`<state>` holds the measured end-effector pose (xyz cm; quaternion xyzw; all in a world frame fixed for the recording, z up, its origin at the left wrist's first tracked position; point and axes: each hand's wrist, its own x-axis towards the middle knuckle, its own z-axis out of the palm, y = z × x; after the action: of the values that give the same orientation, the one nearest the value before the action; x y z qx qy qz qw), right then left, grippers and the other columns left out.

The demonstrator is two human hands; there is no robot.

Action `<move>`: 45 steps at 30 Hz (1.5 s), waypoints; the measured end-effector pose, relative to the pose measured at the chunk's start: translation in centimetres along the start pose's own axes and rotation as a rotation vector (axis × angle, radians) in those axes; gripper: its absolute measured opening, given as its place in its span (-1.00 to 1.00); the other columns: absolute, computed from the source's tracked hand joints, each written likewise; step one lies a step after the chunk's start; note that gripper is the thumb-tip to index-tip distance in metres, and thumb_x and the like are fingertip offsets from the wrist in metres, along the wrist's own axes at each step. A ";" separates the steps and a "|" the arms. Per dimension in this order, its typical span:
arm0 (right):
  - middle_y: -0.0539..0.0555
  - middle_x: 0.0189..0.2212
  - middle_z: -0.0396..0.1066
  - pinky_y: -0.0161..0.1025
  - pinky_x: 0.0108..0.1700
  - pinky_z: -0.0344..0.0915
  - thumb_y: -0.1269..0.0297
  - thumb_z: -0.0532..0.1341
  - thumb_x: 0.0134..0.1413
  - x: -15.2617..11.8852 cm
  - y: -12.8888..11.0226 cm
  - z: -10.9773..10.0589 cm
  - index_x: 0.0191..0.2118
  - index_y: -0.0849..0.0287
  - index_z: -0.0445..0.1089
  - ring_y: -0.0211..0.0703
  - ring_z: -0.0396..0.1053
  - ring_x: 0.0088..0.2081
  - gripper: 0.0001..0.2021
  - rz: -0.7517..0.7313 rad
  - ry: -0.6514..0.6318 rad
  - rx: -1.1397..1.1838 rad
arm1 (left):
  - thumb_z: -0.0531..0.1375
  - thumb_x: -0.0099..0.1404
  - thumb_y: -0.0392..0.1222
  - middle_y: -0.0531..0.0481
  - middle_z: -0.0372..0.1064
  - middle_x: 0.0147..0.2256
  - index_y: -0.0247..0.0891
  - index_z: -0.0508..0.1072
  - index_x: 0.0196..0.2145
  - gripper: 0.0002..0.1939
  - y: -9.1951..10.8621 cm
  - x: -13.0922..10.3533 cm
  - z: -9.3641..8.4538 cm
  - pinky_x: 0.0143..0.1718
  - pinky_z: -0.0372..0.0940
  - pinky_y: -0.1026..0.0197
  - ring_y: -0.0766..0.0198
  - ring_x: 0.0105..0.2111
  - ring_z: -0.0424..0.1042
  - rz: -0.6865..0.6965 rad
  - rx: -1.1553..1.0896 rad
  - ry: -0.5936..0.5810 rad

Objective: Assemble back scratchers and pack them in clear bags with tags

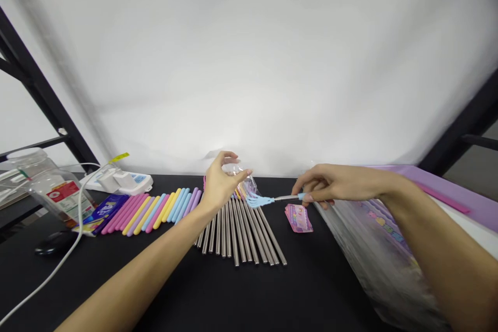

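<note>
My right hand (321, 187) grips a blue back-scratcher-like tool (261, 201) by its handle end; its blue fingered head points left over the metal rods. My left hand (223, 179) is raised above the far ends of the rods, thumb and fingers apart, with nothing between them. Beneath both, a fan of silver metal rods (241, 233) lies on the black table (218, 301). Crumpled clear plastic (251, 184) sits behind my left hand. A small stack of pink cards (299, 218) lies below my right hand.
Pink, yellow, blue and purple sticks (155, 212) lie in a row at left. Beyond them are a blue packet (107, 210), a power strip (136, 182), a clear jar (64, 192), a black mouse (56, 243) and a white cable (80, 212). Plastic bags (373, 249) lie right.
</note>
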<state>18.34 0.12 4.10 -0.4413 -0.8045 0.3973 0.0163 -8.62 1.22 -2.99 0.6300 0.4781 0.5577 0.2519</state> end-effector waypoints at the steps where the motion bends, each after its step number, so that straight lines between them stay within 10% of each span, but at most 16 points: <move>1: 0.10 -0.41 0.49 -0.23 -0.40 0.28 0.04 0.24 0.03 0.1 0.1 0.0 -0.09 0.13 0.48 -0.14 0.35 -0.45 -0.63 -0.006 0.033 -0.011 | 0.39 0.05 -0.07 -0.04 0.42 -0.12 -0.19 0.35 -0.15 -0.55 0.0 0.0 0.0 -0.21 0.34 0.21 0.30 -0.33 0.47 -0.007 -0.017 0.006; 11: 0.07 -0.20 0.50 -0.16 -0.16 0.26 0.12 0.23 0.05 0.0 -0.2 -0.6 -0.11 0.03 0.49 -0.01 0.42 -0.18 -0.71 -0.027 0.380 -0.349 | 0.37 0.10 -0.07 -0.09 0.37 -0.15 -0.16 0.18 -0.09 -0.47 0.2 -0.3 1.1 -0.23 0.46 0.10 0.21 -0.30 0.53 -0.165 -0.441 -0.022; 21: 0.03 -0.45 0.47 -0.19 -0.30 0.35 0.07 0.34 -0.05 1.7 -1.5 1.5 -0.24 0.12 0.17 -0.13 0.46 -0.41 -0.61 -0.135 0.293 0.234 | 0.38 0.08 -0.10 0.03 0.43 -0.34 -0.23 0.37 -0.16 -0.59 2.6 -2.2 3.1 -0.06 0.42 0.13 0.26 -0.28 0.52 -0.214 -0.604 -0.180; 29: 0.11 -0.37 0.52 -0.16 -0.20 0.37 0.18 0.33 -0.04 -0.7 -0.6 -0.4 -0.17 0.17 0.36 -0.11 0.48 -0.34 -0.69 -0.099 0.167 0.198 | 0.42 0.02 -0.16 -0.03 0.46 -0.31 -0.27 0.36 -0.15 -0.54 1.3 -0.2 1.5 -0.01 0.37 0.10 0.21 -0.21 0.52 -0.207 -0.680 -0.062; 41: -0.11 -0.57 0.21 -0.32 -0.46 0.07 0.04 0.40 -0.21 3.0 -1.3 2.1 -0.47 0.15 0.25 -0.31 0.14 -0.50 -0.63 -0.341 0.577 -0.115 | 0.32 0.17 -0.01 0.01 0.42 -0.35 -0.23 0.41 -0.19 -0.67 2.3 -2.6 3.0 -0.35 0.32 0.31 0.36 -0.41 0.41 -0.214 -0.525 -0.339; 45: -0.01 -0.35 0.34 -0.28 -0.31 0.20 0.03 0.33 -0.06 2.5 -1.6 2.0 -0.35 0.15 0.34 -0.24 0.27 -0.33 -0.69 -0.427 0.484 -0.030 | 0.36 0.13 -0.04 0.05 0.41 -0.35 -0.19 0.35 -0.13 -0.59 2.6 -2.1 2.5 -0.27 0.34 0.26 0.33 -0.35 0.45 -0.244 -0.613 -0.375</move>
<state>14.97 0.21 2.97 -0.3443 -0.8575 0.2562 0.2837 -5.28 -1.19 -2.42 0.5549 0.3060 0.5158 0.5766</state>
